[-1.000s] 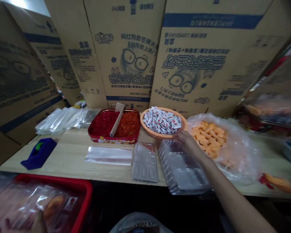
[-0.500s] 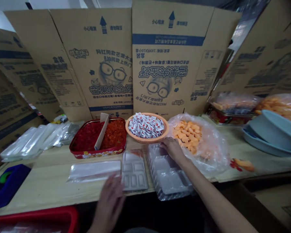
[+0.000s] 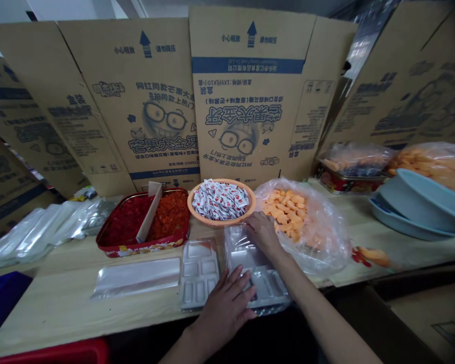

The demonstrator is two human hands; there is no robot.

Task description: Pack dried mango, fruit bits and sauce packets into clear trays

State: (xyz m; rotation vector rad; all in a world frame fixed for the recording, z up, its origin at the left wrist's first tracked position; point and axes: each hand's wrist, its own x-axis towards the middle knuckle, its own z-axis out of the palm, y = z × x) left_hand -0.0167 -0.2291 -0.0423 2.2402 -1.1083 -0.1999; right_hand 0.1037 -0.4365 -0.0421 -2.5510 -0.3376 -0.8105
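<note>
I have the left hand (image 3: 227, 308) laid over the near left part of the stack of clear trays (image 3: 238, 251), its fingers extended and apart, released rather than clenched. My right hand (image 3: 264, 235) is at the far right edge of that stack with its fingers bent; from here I cannot tell whether they pinch a tray or only touch it. The stack sits at the front edge of the table (image 3: 60, 298), with 1 flat compartment tray (image 3: 199, 269) just beside it on the left and a clear plastic sleeve (image 3: 138, 276) lying left of that. Behind the trays I see an orange basket (image 3: 220, 222) heaped with small white sachets (image 3: 222, 199), and to its left a red tin (image 3: 144, 249) split by a cardboard strip (image 3: 150, 212). A plastic bag (image 3: 326, 227) of orange pieces (image 3: 286, 207) lies open near the right hand, and 2 blue basins (image 3: 420, 202) stand farther right
</note>
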